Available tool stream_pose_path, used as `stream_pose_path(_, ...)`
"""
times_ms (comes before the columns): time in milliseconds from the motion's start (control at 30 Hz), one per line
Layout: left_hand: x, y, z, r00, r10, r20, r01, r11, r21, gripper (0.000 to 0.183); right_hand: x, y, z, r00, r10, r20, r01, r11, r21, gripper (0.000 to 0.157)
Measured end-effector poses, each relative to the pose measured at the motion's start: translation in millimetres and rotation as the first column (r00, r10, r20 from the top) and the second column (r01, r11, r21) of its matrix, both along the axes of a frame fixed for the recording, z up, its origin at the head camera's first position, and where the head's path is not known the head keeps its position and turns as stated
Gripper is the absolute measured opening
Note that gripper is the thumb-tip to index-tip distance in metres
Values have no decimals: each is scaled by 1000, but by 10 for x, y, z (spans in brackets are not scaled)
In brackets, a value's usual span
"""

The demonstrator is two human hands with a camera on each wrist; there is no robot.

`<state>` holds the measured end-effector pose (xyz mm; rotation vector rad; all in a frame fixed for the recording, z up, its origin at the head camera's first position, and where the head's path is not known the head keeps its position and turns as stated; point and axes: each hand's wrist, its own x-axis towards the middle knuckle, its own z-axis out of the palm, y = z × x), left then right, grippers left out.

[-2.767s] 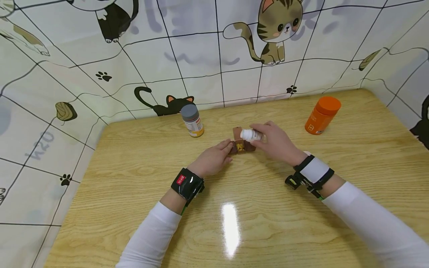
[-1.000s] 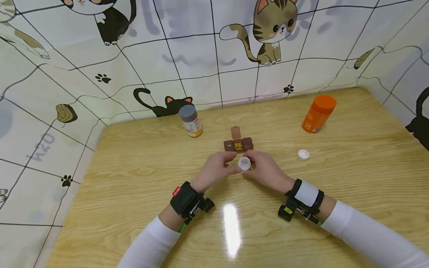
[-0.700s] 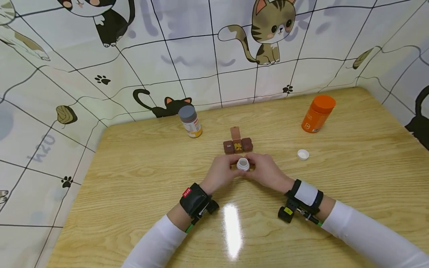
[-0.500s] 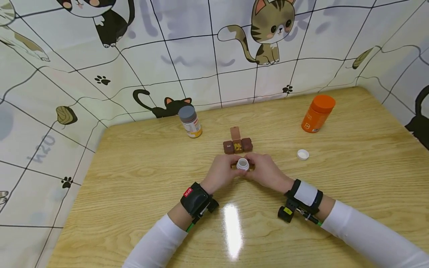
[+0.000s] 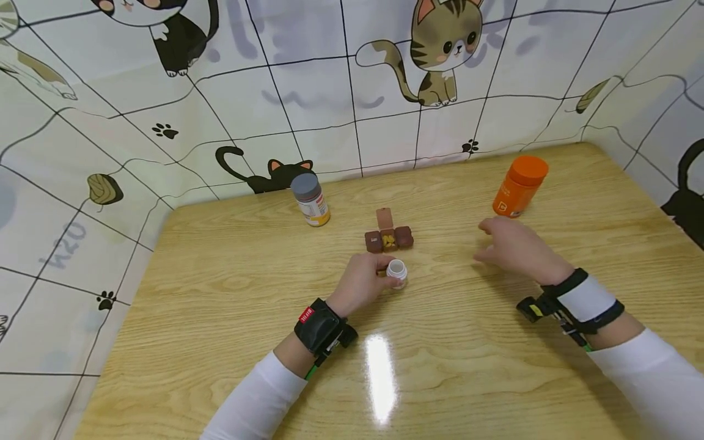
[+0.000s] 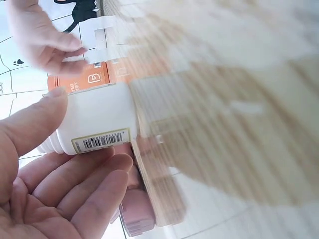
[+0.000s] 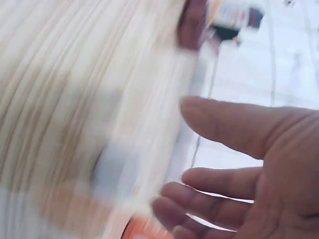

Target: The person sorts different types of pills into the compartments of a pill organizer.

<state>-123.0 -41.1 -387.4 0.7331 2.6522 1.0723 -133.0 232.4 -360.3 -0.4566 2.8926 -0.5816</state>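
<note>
Holds the small white bottle (image 5: pixel 398 278) upright with the left hand (image 5: pixel 360 282), with thumb on the near side and fingers bent round the far side, apparently base down on the table (image 5: pixel 264 281). Probably grips the body this way to steady it while leaving the uncapped mouth free and facing up, safe from spilling (contents, if any, impossible to make out). Sits just to the near side of the brown box (image 5: pixel 404 237), with the middle lid (image 5: pixel 385 218) folded back to the far side, presumably to bare the yellow pieces (image 5: pixel 388 241) in that compartment. Hangs spread at the right with the right hand (image 5: pixel 519 247), thumb well apart from the fingers, pinching nothing visible, on the near side of the orange jar (image 5: pixel 516 194) without evident contact. Leaves that jar far right and the grey-lidded bottle (image 5: pixel 313 205) far left, perhaps to free the middle for work. Compared with the last earlier frame, steadies the white bottle with one hand instead of two, having drawn the right hand away to the right. No longer shows the white cap, then lying on the table at the right; now likely covered by the right hand, though cannot tell for certain. Shows no clear change in box, jar or grey-lidded bottle.
</note>
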Motion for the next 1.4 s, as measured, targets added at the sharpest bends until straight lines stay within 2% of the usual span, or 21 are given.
stream_pose_path(100, 4, -7, -2, 1000, 5, 8, -5, 1000, -1, 16, -26, 193, -50, 999, -13, 46, 11, 999, 49, 54)
stream_pose_path(200, 3, -16, -4, 1000, 10, 15, -10, 1000, -1, 16, -21, 259, -124, 997, -17, 79, 14, 999, 34, 46)
stream_pose_path(367, 2, -28, 2, 1000, 17, 25, -17, 1000, 0, 17, -2, 262, -192, 999, -18, 44, 17, 1000, 19, 36)
stream_pose_path(633, -5, -32, 4, 1000, 12, 14, -12, 1000, -10, 16, 10, 242, -194, 998, -56, 21, 55, 998, 31, 26)
stream_pose_path(767, -9, -27, -10, 1000, 4, 7, -4, 1000, -9, 16, 33, 194, -163, 997, -68, -25, 67, 997, -47, 22)
stream_pose_path(833, -7, -24, -11, 1000, 2, 9, -2, 1000, -6, 16, 53, 108, -128, 997, -43, -63, 36, 993, -117, 20)
stream_pose_path(933, -4, -22, -5, 1000, 3, 21, -3, 1000, 2, 16, 91, -123, -59, 992, 29, -120, -54, 976, -210, 20)
stream_pose_path(1067, -18, -26, -14, 1000, -10, 19, 9, 1000, 19, 15, 147, -496, 32, 976, 155, -151, -192, 943, -273, 20)
stream_pose_path(1167, -25, -34, -15, 999, -32, -11, 32, 999, 27, 13, 165, -719, 65, 963, 217, -161, -253, 935, -247, 19)
stream_pose_path(1267, -16, -32, 0, 999, -44, -27, 44, 999, 26, 14, 159, -863, 67, 946, 256, -199, -289, 944, -159, 21)
stream_pose_path(1400, -4, -19, 23, 999, -38, -8, 38, 999, 23, 17, 148, -954, 64, 921, 308, -239, -332, 941, -65, 23)
